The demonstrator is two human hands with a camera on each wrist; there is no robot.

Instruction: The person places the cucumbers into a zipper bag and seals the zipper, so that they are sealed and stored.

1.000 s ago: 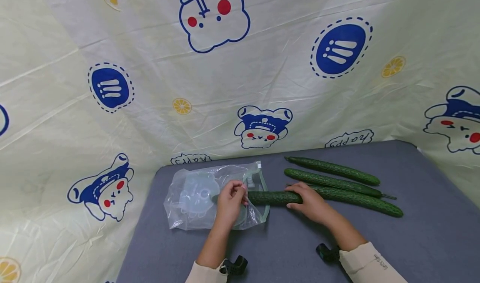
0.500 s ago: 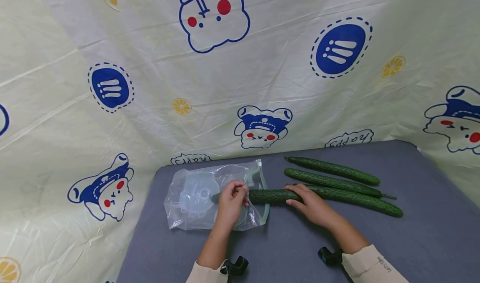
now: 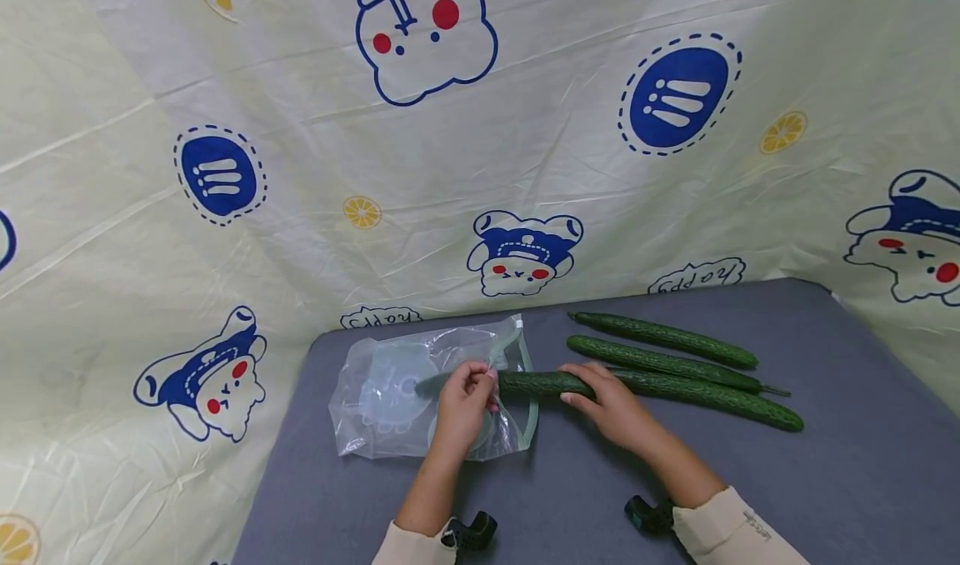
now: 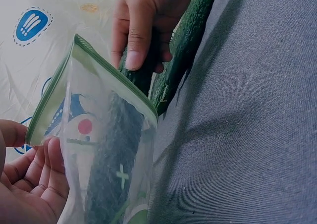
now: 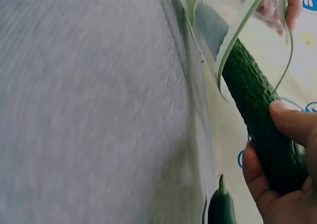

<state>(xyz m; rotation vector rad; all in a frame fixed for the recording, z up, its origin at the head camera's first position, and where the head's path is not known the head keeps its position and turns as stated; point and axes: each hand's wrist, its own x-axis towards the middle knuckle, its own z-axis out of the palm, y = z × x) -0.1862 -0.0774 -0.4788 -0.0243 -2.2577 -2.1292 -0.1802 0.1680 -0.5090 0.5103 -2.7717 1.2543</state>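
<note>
"Left hand (image 3: 461, 398) first. State?"

"Pinching. Thumb and fingers hold the clear bag (image 3: 416, 423) near its mouth; the left wrist view puts them at the edge of the green band (image 4: 111, 69)."

"Now run left to right. The bag?"

"Lies at the left of the grey table (image 3: 585, 498), mouth facing right. Pale print on the film, shape not fully legible."

"Contents?"

"One cucumber (image 3: 536, 384), part in, part out. Its narrow tip shows through the film left of the left hand; the thick end sticks out of the mouth to the right."

"What supports that end?"

"Right hand (image 3: 615, 407). Thumb on one side, fingers curled round the other, per the right wrist view."

"Right of that?"

"Three more cucumbers on the table: back one (image 3: 667, 338), middle one (image 3: 663, 362) with its stem to the right, front one (image 3: 712, 398) with its left end beside the right hand. Whether hand and front one touch, I cannot tell."

"Surroundings?"

"Black wrist cameras, left (image 3: 472, 532) and right (image 3: 648, 517), next to cream sleeves (image 3: 731, 525). Behind the table, a pale curtain (image 3: 300, 73) printed with cartoon bears and orange slices."
</note>
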